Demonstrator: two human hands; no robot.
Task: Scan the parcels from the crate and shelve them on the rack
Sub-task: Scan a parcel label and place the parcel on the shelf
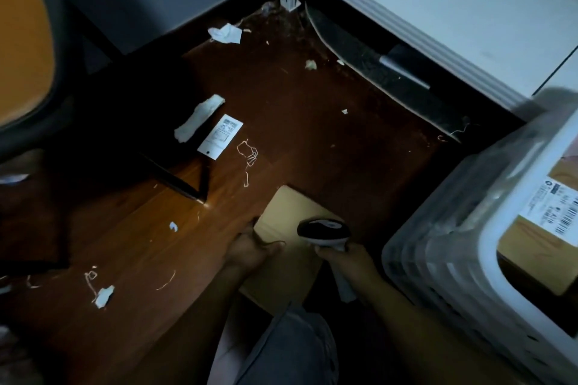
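A plain cardboard parcel is held low over the wooden floor in the lower middle of the view. My left hand grips its left edge, thumb on top. My right hand is wrapped round the white handle of a barcode scanner, whose dark head hovers over the parcel's right side. A white plastic crate stands at the right with another labelled cardboard parcel inside. The white rack's lowest shelf runs across the top right.
Paper scraps, a white tag and bits of string litter the brown floor. A dark skateboard deck lies under the rack. An orange chair with dark legs stands at the left. My knee is at the bottom.
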